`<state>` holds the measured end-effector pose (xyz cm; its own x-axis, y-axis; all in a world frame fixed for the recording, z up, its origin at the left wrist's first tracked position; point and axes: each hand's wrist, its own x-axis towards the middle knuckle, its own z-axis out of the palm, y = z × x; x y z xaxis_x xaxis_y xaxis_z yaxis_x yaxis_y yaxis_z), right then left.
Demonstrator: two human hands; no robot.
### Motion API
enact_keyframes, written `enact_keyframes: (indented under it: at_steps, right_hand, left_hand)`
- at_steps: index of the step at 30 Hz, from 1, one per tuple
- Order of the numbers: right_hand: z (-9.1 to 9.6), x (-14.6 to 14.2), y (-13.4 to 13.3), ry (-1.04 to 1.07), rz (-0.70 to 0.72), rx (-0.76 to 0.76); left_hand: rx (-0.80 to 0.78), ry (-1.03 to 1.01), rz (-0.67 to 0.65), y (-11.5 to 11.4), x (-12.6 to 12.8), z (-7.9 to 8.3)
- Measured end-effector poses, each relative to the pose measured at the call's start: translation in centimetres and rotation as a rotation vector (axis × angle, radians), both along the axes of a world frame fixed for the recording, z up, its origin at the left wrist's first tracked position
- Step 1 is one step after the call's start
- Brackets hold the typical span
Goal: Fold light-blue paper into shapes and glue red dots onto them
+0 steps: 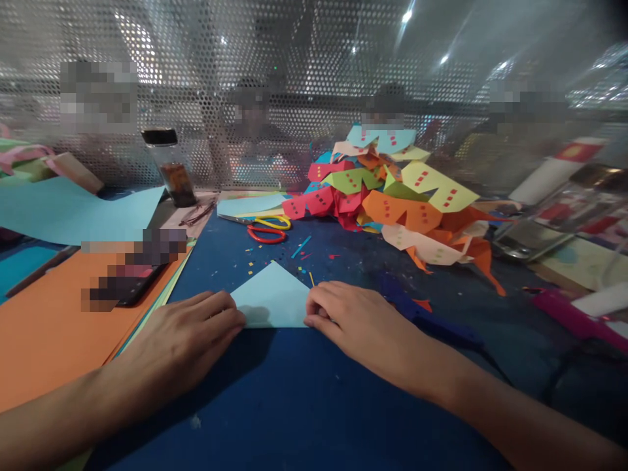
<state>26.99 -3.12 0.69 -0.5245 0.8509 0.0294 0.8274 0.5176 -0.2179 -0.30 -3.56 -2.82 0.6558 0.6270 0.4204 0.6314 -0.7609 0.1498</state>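
Note:
A light blue sheet of paper (275, 301), folded into a triangle, lies on the dark blue table with its point away from me. My left hand (199, 330) is closed on its left corner, fingers pressed together. At the right corner, my right hand (350, 311) pinches the paper between thumb and curled fingers. The folded edge runs straight between both hands, nearest me. Scissors (269, 229) with one yellow and one red handle lie beyond the triangle, among small paper scraps (301, 247).
Folded coloured paper pieces (402, 203) are heaped at the back right. A blue glue gun (441, 320) lies beside my right forearm. Orange sheets (53, 327) with a phone (142, 284) on them are at left. Behind them stands a black-lidded jar (174, 170), before a perforated metal screen (294, 59).

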Motion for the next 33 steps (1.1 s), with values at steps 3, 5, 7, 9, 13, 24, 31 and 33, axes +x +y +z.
enact_keyframes:
  at_steps: [3,5,7,9,13,24,31,33]
  right_hand:
    - [0.04,0.12,0.03,0.000,-0.019,-0.017]
    - [0.02,0.22,0.04,-0.011,-0.021,-0.019]
    - [-0.03,0.31,0.05,-0.019,-0.012,-0.011]
    - [-0.09,0.37,0.05,-0.020,0.003,0.001]
    - [-0.14,0.35,0.04,-0.019,0.009,-0.007]
    - [0.11,0.20,0.24,-0.021,-0.039,-0.081]
    - [0.26,0.13,0.15,-0.012,-0.033,-0.095]
    - [0.17,0.16,0.13,-0.009,-0.036,-0.095]
  left_hand:
    - [-0.021,0.026,-0.018,0.23,-0.21,-0.19]
    - [-0.025,0.030,-0.019,0.31,-0.37,-0.36]
    - [-0.026,0.046,-0.024,0.30,-0.50,-0.46]
    - [-0.015,0.070,-0.040,0.18,-0.56,-0.41]
    - [0.003,0.168,-0.050,-0.17,-0.45,0.06]
    - [0.065,0.216,-0.075,0.08,-0.69,-0.39]
    - [0.008,0.193,-0.105,0.02,-0.48,-0.24]
    - [-0.003,0.193,-0.109,-0.03,-0.37,-0.03]
